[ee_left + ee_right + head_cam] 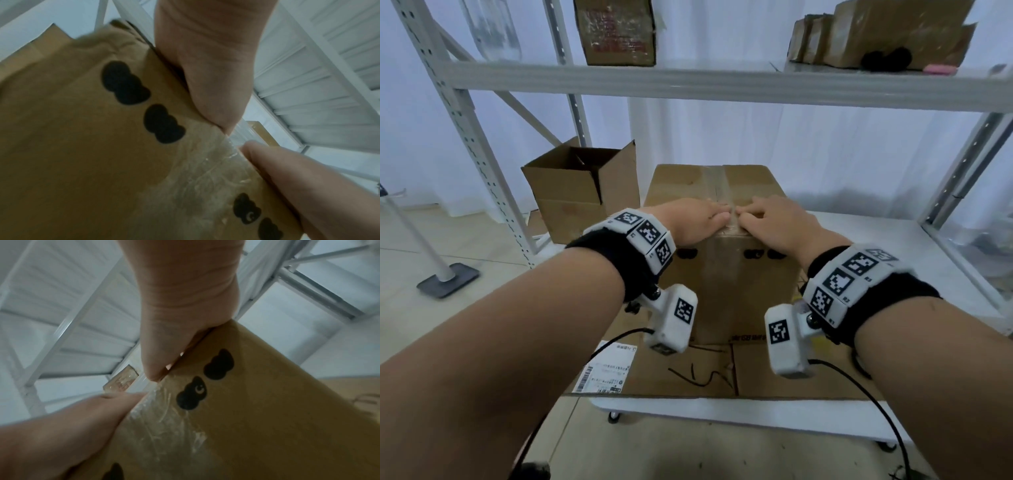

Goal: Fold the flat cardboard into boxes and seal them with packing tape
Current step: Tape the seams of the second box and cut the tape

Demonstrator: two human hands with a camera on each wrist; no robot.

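Both hands, left hand and right hand, are pressing flat, ungripping, on the box tape, black blobs hiding the print just below them.

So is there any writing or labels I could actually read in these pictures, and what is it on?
Nothing reads clearly.
Shipping label on the flat cardboard: barcode and print, too small.
Taped box, lower edge: dark print, blurred.
Shelf box: red print, blurred.
Wrist bands: "R1", "R2", "R3" under the right wrist's square codes, barely legible.

Closed brown cardboard box upright on flattened cardboard (clear tape along top seam)
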